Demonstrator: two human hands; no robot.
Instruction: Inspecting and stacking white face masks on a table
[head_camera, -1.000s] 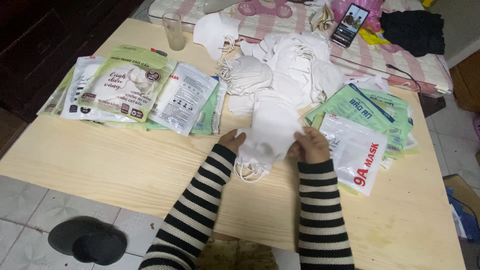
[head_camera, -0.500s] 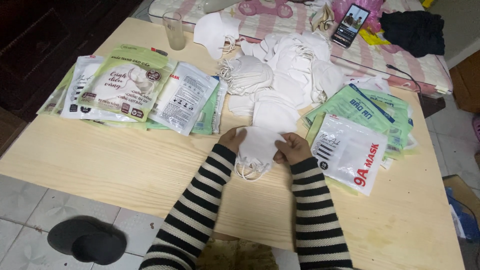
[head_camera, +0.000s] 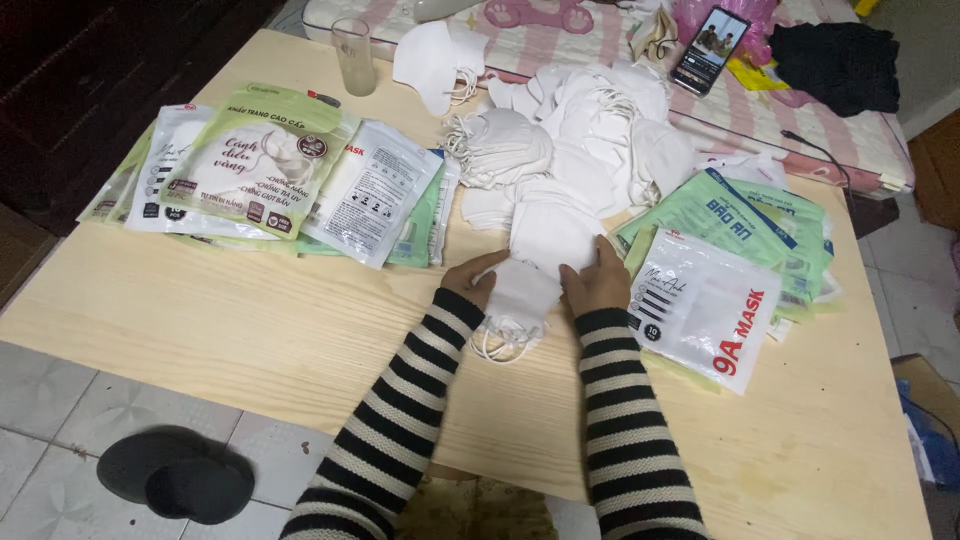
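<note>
Hands meet at mid-table on a small stack of folded white face masks (head_camera: 522, 290): the left hand (head_camera: 473, 280) presses one side edge and the right hand (head_camera: 597, 283) the other, so the stack is squeezed flat between them, its ear loops spilling out toward the person's striped sleeves. Both grips look closed on the stack, thumbs hidden under the fabric.

Just beyond the fingertips lies the loose heap of unpacked white masks (head_camera: 585, 145), spreading away from the held stack and still large. Outboard of the right hand, nearly touching it, sits a white printed mask pouch (head_camera: 705, 310) on top of green pouches (head_camera: 750, 215). Well out past the left hand lies a fan of green and white pouches (head_camera: 270, 170), with an empty drinking glass (head_camera: 352, 55) farther off and a phone (head_camera: 709, 48) beyond the heap.

Judging by this, one bundle is gathered and squared, none of it is inside a pouch yet, and most of the masks remain unsorted on the wooden table (head_camera: 200, 330).
</note>
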